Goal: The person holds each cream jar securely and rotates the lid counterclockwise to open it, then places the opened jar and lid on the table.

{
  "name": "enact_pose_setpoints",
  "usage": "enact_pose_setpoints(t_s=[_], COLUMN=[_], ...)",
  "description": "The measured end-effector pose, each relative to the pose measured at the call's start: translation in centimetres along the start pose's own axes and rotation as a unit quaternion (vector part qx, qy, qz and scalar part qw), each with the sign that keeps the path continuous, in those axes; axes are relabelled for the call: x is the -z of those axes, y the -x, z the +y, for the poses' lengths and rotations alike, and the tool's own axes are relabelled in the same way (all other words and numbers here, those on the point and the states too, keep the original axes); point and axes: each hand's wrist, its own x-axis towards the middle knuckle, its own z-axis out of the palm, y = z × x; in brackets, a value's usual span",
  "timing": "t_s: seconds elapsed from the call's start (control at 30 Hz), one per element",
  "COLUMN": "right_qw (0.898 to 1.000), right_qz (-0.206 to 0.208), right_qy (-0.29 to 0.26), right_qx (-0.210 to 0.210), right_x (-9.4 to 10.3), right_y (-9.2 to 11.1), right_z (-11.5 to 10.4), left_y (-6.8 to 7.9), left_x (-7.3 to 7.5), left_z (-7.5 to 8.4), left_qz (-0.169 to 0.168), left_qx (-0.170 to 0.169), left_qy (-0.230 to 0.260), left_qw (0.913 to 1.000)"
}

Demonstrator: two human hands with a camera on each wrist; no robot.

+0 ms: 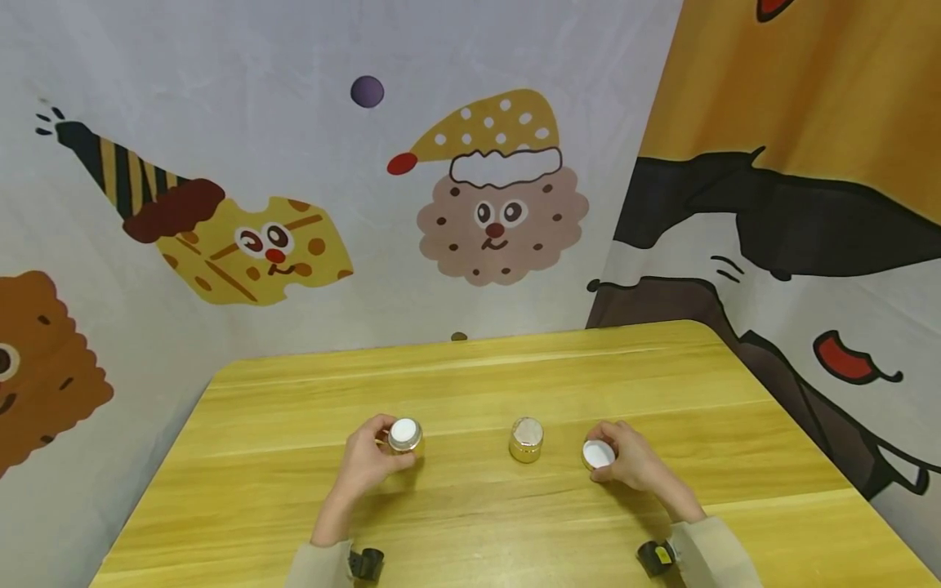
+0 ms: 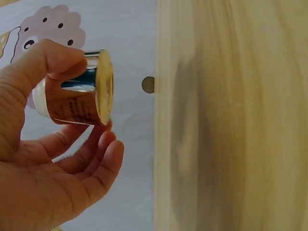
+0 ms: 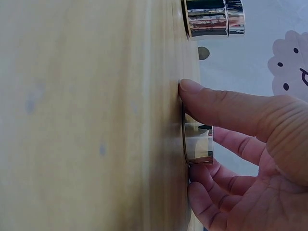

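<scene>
My left hand (image 1: 367, 460) grips a shiny gold cosmetic jar (image 1: 407, 438) by its side, thumb and fingers on opposite sides. The jar has no lid, and its white top faces up. In the left wrist view, the jar's gold base (image 2: 105, 89) is raised off the tabletop. To the right, my right hand (image 1: 636, 464) pinches a gold jar lid (image 1: 599, 454) with its white inside upward. The right wrist view shows this lid (image 3: 198, 144) resting on the wood. Between the hands stands a second gold jar (image 1: 526, 441) with its lid on.
The wooden table (image 1: 470, 523) reaches back to a cloth backdrop (image 1: 294, 106) printed with cartoon figures. A black wrist camera (image 1: 367, 563) sits by the left sleeve, another camera (image 1: 656, 558) by the right sleeve.
</scene>
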Motion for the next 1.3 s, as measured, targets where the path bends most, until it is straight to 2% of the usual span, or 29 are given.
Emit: enact_pose_setpoints(t_s=[0.3,0.43,0.53,0.8,1.3], right_qw=[1.0,0.999,0.998,1.0,1.0], right_qz=[-0.001,0.012,0.015,-0.003,-0.007], right_qy=[-0.004,-0.006,-0.006,-0.002,0.0], right_qx=[0.006,0.046,0.061,0.008,0.013], right_x=[0.1,0.0,0.0,0.1,0.3], right_y=[0.2,0.2,0.3,0.2,0.2], right_z=[-0.1,0.4,0.5,-0.2,0.0], left_y=[0.2,0.2,0.3,0.3,0.2], left_x=[-0.2,-0.2,-0.3,-0.6,-0.6], left_z=[-0.5,-0.6,-0.7,-1.1,-0.9], left_qz=[-0.016,-0.027,-0.029,-0.037,-0.057], left_qx=[0.02,0.021,0.02,0.02,0.037], left_qy=[-0.028,-0.035,-0.045,-0.058,-0.084], left_qw=[0.9993,0.9988,0.9984,0.9974,0.9942])
